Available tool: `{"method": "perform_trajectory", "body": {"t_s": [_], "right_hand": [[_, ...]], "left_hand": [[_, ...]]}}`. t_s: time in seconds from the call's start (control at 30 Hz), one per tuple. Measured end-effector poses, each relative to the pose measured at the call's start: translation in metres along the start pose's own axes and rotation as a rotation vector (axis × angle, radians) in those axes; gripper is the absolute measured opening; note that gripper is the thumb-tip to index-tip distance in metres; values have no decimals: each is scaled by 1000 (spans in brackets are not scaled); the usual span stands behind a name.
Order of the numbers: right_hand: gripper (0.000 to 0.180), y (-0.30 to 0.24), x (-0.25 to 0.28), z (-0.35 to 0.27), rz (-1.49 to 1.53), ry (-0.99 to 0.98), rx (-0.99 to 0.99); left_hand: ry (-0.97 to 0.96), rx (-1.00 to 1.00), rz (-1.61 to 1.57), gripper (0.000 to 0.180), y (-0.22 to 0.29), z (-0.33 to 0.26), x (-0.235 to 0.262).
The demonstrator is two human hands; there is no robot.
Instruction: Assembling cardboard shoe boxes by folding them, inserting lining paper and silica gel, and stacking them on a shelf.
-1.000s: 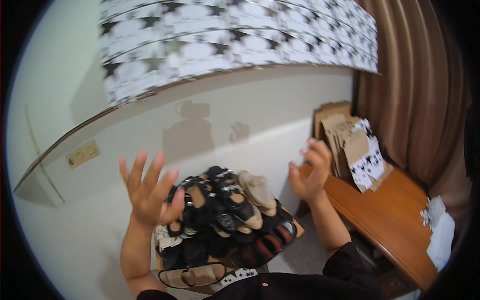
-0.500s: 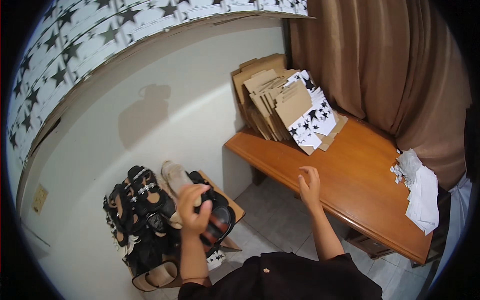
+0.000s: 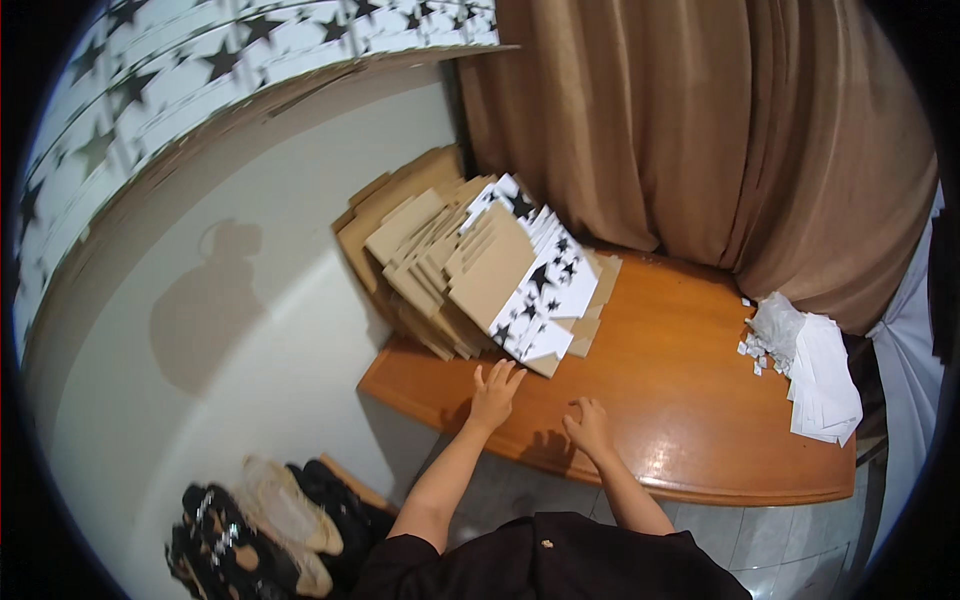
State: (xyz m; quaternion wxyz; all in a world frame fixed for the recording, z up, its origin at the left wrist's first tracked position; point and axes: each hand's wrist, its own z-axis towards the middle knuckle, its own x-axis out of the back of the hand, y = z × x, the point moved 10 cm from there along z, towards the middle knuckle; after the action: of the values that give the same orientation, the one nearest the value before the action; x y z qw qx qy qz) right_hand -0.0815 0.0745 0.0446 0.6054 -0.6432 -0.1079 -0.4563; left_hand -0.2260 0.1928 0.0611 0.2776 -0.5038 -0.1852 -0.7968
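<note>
My left hand [image 3: 494, 396] is over the near edge of the wooden table [image 3: 690, 370], its fingers apart and nothing in it. Its fingertips come close to the lower edge of a leaning stack of flat cardboard pieces [image 3: 490, 255]. Whether they touch the stack I cannot tell. The front pieces are partly covered in white paper with black stars [image 3: 540, 285]. To the right, above the tabletop, my right hand [image 3: 588, 427] holds nothing, with its fingers loosely curved and apart.
A clear plastic bag [image 3: 782, 325], small white bits and white paper sheets [image 3: 825, 385] lie at the table's right. Black and beige shoes [image 3: 285, 505] sit at the lower left by the wall. A brown curtain [image 3: 610, 130] hangs behind the table; a star-patterned panel [image 3: 220, 65] juts out upper left.
My view has swung right toward the table. My left hand has moved from above the shoes to beside the cardboard stack; my right hand has come in over the tabletop.
</note>
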Motion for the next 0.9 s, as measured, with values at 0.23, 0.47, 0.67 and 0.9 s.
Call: {"method": "perform_trajectory", "body": {"t_s": [0.23,0.47,0.67,0.9], "right_hand": [[36,2,-26,60,-40,-6,-6],[36,33,-9,79,48,63,-206],[34,87,17,66,151,231,-282],[34,124,75,51,393,428,-341]], "left_hand": [[-133,-369,449,53,-42,55,-118],[-3,-582,457,34,-62,86,-131],[208,-716,125,25,-30,113,-34],[447,-528,-422,13,0,166,138]]}}
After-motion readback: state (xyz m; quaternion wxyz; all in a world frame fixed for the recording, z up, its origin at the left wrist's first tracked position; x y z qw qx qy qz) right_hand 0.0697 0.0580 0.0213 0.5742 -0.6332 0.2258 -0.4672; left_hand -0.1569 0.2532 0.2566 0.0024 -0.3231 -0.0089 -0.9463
